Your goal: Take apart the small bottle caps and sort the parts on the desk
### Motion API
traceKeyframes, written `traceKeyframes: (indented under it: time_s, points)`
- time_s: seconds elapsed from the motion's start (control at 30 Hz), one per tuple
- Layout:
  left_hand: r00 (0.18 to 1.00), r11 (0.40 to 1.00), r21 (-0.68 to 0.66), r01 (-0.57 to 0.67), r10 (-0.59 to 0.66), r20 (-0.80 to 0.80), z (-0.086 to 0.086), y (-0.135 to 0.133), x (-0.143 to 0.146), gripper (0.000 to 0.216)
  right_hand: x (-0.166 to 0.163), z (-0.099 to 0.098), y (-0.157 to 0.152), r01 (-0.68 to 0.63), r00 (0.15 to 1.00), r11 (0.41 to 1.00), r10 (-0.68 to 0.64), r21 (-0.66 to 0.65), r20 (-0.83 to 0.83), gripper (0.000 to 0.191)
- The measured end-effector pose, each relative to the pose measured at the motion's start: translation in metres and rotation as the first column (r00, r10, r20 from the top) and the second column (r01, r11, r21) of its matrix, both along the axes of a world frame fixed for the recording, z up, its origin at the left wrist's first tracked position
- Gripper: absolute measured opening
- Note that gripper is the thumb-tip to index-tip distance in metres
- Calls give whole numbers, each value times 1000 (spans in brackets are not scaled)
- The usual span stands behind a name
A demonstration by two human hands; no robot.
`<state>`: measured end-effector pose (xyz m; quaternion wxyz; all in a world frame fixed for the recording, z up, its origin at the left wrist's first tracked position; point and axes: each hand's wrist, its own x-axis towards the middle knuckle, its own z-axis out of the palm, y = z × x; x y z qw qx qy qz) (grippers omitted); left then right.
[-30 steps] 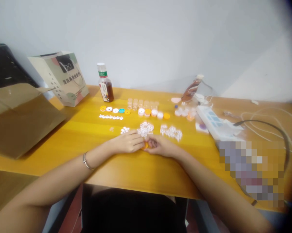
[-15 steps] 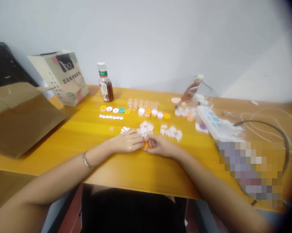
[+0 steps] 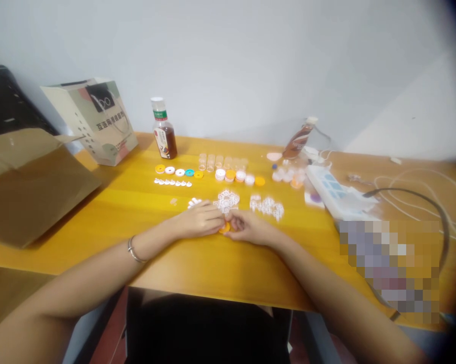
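Note:
My left hand [image 3: 202,220] and my right hand [image 3: 249,226] meet low over the wooden table [image 3: 228,268]. Between their fingertips they both grip a small round orange piece [image 3: 224,228], partly hidden by the fingers. Just beyond the hands lies a cluster of white lacy pieces [image 3: 226,201], and a second group of white lacy pieces [image 3: 267,206] is to the right. Small white pieces [image 3: 195,202] sit close behind my left hand. Farther back is a row of orange, white and teal rings [image 3: 179,173], with small white parts [image 3: 172,182] lined up before it.
Clear little cups [image 3: 211,162] and stacked round caps [image 3: 240,177] stand mid-table. Behind them are a dark drink bottle [image 3: 165,134] and a leaning brown bottle [image 3: 300,139]. Paper bags [image 3: 41,187] occupy the left; a white tray [image 3: 328,184] and cables [image 3: 421,197] lie right.
Both hands stay together on the orange piece with hardly any movement. The whole view has shifted very slightly.

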<state>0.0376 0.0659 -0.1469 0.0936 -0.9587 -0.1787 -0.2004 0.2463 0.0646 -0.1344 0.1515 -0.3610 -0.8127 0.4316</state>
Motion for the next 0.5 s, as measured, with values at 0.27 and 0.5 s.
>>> traceKeyframes:
  time_s: [0.27,0.5]
  points:
    - [947,850,-526,38,137,290,-2,3,3,15,2,0,1,-15,1000,1000,15,8,7,19]
    - [887,799,-600,42,247,391,8,5,-5,8,2,0,0,-2,1000,1000,2,-1,30,20]
